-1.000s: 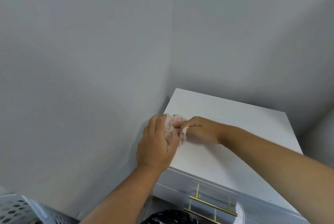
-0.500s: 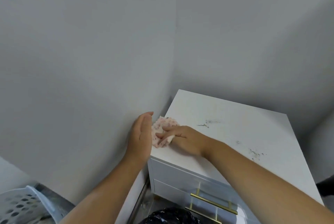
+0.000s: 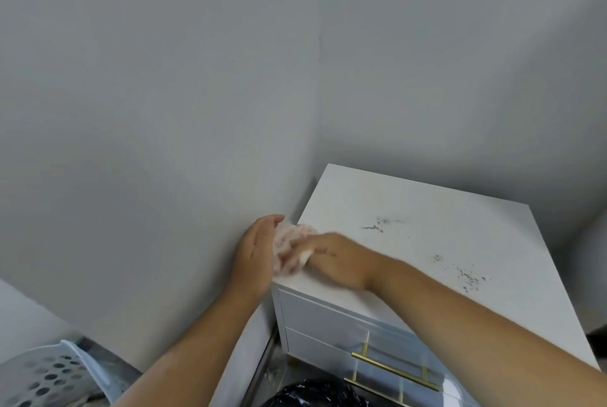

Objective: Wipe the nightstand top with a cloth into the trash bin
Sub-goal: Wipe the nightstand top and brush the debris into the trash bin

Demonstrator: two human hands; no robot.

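The white nightstand [image 3: 427, 209] stands in the room's corner, its top speckled with dark crumbs [image 3: 466, 277] at the middle and right. A pinkish patterned cloth [image 3: 289, 244] lies at the top's front left corner. My right hand [image 3: 331, 258] presses on the cloth and grips it. My left hand [image 3: 256, 254] is cupped upright against the nightstand's left edge, palm touching the cloth, fingers apart. The black-bagged trash bin [image 3: 315, 395] shows at the bottom edge, in front of the nightstand.
Grey walls close in on the left and behind. A white perforated basket [image 3: 49, 377] sits at the bottom left. The nightstand's drawers carry a gold handle [image 3: 394, 372].
Both hands and the cloth slid from the middle left of the top to its front left corner. My left hand went from lying over the cloth to cupping beside the edge.
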